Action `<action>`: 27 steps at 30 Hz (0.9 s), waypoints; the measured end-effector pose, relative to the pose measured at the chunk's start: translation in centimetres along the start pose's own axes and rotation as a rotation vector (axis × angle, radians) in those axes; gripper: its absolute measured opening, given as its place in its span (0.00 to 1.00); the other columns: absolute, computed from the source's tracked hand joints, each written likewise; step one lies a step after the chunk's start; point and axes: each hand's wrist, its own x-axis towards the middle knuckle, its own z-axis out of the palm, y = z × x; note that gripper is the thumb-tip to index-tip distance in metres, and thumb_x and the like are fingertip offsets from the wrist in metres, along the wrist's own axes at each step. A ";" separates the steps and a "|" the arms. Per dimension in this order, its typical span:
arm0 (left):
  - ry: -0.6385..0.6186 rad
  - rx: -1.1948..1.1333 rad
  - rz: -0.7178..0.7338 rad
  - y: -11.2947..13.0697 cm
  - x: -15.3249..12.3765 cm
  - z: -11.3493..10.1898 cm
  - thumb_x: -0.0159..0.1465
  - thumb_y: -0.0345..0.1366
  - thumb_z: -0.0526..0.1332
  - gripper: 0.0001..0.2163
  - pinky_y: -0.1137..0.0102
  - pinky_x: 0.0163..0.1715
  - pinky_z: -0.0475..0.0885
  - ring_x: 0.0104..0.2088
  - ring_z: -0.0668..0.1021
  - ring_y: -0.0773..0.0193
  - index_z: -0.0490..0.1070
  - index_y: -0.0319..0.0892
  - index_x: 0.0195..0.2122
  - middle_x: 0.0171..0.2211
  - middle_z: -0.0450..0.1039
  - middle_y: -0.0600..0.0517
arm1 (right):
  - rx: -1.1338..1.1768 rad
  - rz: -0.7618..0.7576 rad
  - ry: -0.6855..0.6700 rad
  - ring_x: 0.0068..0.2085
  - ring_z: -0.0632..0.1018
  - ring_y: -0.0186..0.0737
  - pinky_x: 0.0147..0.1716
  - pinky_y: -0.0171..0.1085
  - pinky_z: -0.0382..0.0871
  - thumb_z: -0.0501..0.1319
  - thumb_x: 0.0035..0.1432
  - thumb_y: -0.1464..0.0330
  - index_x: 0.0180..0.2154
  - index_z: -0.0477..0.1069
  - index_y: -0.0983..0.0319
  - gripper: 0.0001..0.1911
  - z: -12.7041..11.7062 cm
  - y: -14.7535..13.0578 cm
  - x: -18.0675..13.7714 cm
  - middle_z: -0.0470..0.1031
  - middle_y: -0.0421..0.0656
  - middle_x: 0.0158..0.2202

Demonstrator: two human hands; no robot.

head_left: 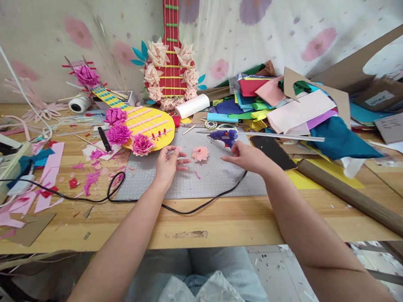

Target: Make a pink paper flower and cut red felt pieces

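On the mat (220,188), the flower (200,154) marks my clock centre. At nine, my left hand (168,165) has thumb and forefinger close; I cannot tell whether they pinch anything. At three, my right hand (245,157) bends by the glue gun (222,135), grip unclear. If hot, the gun could burn fingers; either forearm could drag the cord (198,210) at six. Guitar (164,128) at ten, phone (272,152) beyond three limit reach.

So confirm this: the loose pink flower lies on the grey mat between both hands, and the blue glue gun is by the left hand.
Not right: the head view shows the blue glue gun by the right hand, not the left hand. The loose pink flower does lie on the grey mat between both hands.
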 end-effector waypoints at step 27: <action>-0.035 0.199 0.192 -1.1 0.3 -0.7 0.48 0.38 0.65 0.14 0.75 0.20 0.71 0.29 0.76 0.65 0.71 0.40 0.36 0.28 0.74 0.51 | 0.916 -0.099 -0.044 0.32 0.74 0.35 0.32 0.37 0.70 0.64 0.42 0.67 0.37 0.61 0.59 0.19 6.5 -4.3 2.8 0.69 0.40 0.32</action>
